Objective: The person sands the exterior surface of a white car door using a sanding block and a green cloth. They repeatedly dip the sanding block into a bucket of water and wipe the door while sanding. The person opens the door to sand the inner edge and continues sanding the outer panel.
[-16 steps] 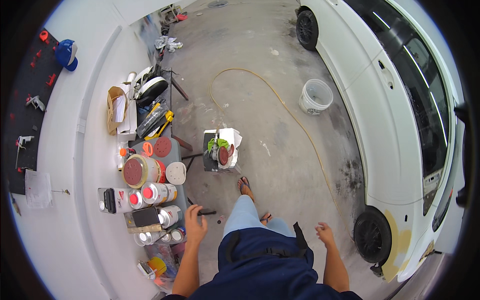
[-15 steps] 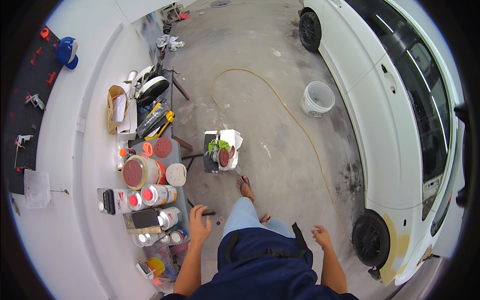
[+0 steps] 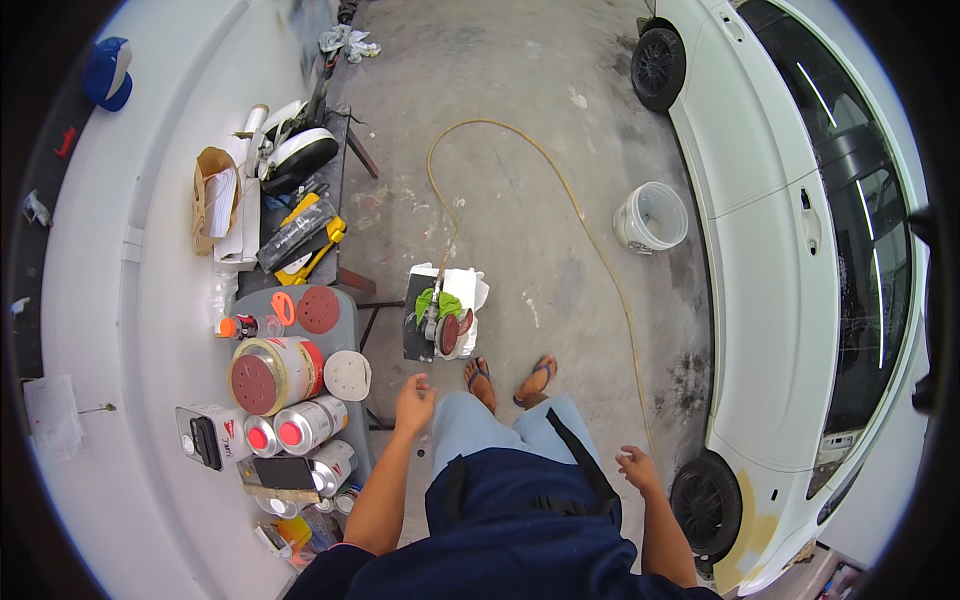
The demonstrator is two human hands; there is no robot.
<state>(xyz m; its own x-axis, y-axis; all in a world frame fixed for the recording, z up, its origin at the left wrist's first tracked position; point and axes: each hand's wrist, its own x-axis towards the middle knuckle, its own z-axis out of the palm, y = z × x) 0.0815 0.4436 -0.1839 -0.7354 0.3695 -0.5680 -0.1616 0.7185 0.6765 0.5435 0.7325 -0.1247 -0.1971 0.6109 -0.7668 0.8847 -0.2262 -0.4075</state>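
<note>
My left hand [image 3: 415, 402] hangs in the air beside the grey table, empty, its fingers loosely bent and apart. On the other side of my body my right hand [image 3: 638, 468] is empty too, with fingers slightly curled and spread. Ahead of my feet, a low stand [image 3: 418, 345] bears an air sander [image 3: 433, 328] with a dark red disc, lying beside a green cloth [image 3: 447, 301] and white paper [image 3: 460, 283]. A yellowish hose [image 3: 575, 205] runs from the sander across the floor. Neither hand touches anything.
The grey table [image 3: 355, 415] at left holds cans [image 3: 310, 424], a large tub [image 3: 300, 365], sanding discs [image 3: 319, 309] and orange scissors [image 3: 283, 308]. A white bucket [image 3: 640, 235] stands by the white car [image 3: 765, 330] on the right. Farther left stands a wall [image 3: 110, 320].
I have stepped forward; both feet now show side by side before the stand. My left hand has moved slightly right and up in view. Both hands stay empty.
</note>
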